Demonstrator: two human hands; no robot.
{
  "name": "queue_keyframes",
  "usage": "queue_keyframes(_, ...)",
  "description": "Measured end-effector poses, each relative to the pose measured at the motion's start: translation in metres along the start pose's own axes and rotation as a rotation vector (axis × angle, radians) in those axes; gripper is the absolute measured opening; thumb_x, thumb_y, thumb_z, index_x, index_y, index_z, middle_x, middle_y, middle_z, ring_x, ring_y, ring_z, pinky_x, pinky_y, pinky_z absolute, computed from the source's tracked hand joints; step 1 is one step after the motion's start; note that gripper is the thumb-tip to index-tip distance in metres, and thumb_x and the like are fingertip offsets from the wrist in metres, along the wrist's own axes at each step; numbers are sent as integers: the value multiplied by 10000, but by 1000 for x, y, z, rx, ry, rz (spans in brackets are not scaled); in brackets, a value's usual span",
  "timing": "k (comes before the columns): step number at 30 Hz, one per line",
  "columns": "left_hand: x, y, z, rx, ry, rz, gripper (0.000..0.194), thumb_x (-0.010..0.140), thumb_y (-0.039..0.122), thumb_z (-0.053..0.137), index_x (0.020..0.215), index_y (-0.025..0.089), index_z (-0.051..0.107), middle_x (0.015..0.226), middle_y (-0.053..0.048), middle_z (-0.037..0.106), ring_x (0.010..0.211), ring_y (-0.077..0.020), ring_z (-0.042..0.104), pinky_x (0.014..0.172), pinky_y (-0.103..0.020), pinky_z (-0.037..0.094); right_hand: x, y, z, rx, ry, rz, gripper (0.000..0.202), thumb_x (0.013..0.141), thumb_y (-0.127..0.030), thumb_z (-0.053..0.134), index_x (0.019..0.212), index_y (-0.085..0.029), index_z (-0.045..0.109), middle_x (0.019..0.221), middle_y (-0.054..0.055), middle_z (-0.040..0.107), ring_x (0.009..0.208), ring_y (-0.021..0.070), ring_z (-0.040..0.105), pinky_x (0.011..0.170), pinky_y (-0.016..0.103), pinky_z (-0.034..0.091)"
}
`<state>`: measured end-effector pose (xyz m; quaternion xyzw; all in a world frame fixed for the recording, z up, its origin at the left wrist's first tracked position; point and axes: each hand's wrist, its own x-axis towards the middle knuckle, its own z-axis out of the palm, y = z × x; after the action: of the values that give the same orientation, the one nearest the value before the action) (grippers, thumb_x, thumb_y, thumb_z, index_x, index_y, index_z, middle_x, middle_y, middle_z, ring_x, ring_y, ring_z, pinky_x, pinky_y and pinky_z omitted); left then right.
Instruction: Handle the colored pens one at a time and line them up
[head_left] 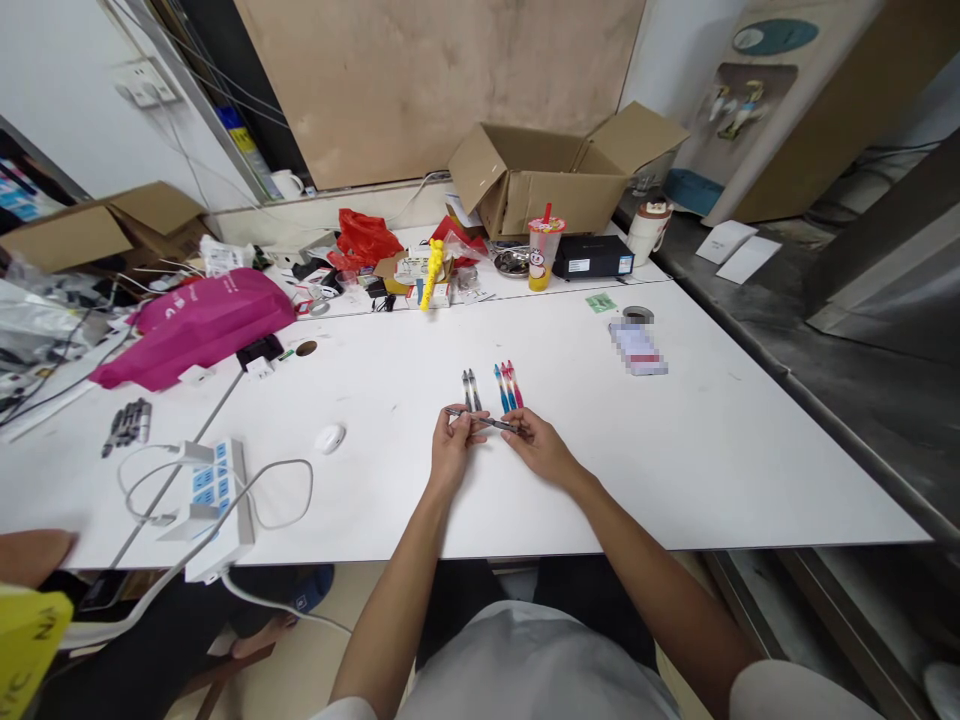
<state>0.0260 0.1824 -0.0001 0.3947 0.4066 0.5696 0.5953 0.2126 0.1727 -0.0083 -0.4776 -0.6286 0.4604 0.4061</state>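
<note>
Between both hands, above the white table, is a slim dark pen (pixel 495 424). The fingers of my left hand (pixel 452 445) pinch its left end, and my right hand (pixel 546 448) grips its right end. Whether it is one piece or two parts meeting in the middle, I cannot tell. Just beyond my left fingers lie two grey-black pens (pixel 470 385), side by side with their lower ends partly hidden. To their right, beyond my right hand, is a small group of blue pens (pixel 501 385) and pink-red pens (pixel 513 378).
A power strip (pixel 238 500) with white cables and a white rounded case (pixel 330 438) are on the left. Farther back are a magenta bag (pixel 202 320), a drink cup (pixel 541 255) and an open cardboard box (pixel 555 195). A phone (pixel 637 347) lies right; another person sits at left.
</note>
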Motion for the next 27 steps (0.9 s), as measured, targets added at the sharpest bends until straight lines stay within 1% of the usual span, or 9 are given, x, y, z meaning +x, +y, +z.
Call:
queue_keyframes(4, -1, 1, 0, 5, -2, 2, 415, 873, 512, 740, 1062, 209, 528, 1063, -116, 788, 966, -228, 769, 698, -272, 572, -1, -3, -1, -19, -18, 13, 298, 983, -490, 519, 948, -217, 633, 717, -15, 608, 652, 162, 541, 660, 310, 434)
queue_keyframes(8, 0, 1, 0, 7, -6, -1, 413, 871, 507, 744, 1060, 209, 529, 1056, -112, 789, 969, -223, 768, 699, -268, 572, -1, -4, 0, -19, -20, 14, 318, 983, -503, 512, 906, -216, 626, 729, -10, 618, 642, 156, 534, 647, 307, 429)
queue_keyframes(11, 0, 1, 0, 10, 0, 1, 415, 867, 513, 745, 1052, 210, 530, 1046, -108, 790, 957, -224, 770, 694, -273, 574, 0, -3, 0, -14, -4, 10, 314, 954, -520, 560, 955, -216, 636, 762, -5, 637, 664, 161, 550, 648, 305, 437)
queue_keyframes(14, 0, 1, 1, 19, 5, 0, 426, 859, 524, 748, 1048, 209, 534, 1036, -111, 790, 942, -228, 771, 692, -281, 575, 0, -3, -1, -24, -39, 22, 366, 981, -533, 503, 914, -207, 653, 653, -19, 577, 615, 160, 521, 620, 304, 420)
queue_keyframes(17, 0, 1, 0, 18, 6, -4, 430, 851, 521, 758, 1046, 208, 537, 1034, -111, 790, 938, -227, 771, 703, -284, 574, -1, -4, -1, -28, -46, 24, 360, 973, -535, 526, 925, -207, 667, 629, -32, 552, 590, 153, 501, 608, 299, 406)
queue_keyframes(20, -1, 1, 0, 11, -1, -8, 431, 847, 517, 764, 1044, 206, 538, 1036, -113, 789, 936, -226, 769, 707, -282, 570, -1, -6, -1, -29, -76, 48, 410, 1003, -534, 461, 892, -205, 678, 584, -41, 517, 551, 146, 476, 600, 299, 398)
queue_keyframes(24, -1, 1, -1, 14, -7, -4, 413, 859, 497, 758, 1048, 202, 539, 1029, -108, 788, 915, -208, 765, 706, -271, 563, -2, -8, -2, -29, -46, 5, 336, 968, -517, 551, 937, -208, 678, 675, -28, 583, 611, 147, 510, 620, 293, 402)
queue_keyframes(27, -2, 2, -1, 30, -28, 11, 398, 868, 487, 752, 1043, 201, 539, 1021, -105, 788, 919, -204, 758, 714, -272, 564, -2, -9, -3, -45, -106, 52, 403, 1005, -514, 472, 879, -198, 688, 566, -43, 516, 530, 139, 461, 583, 296, 380)
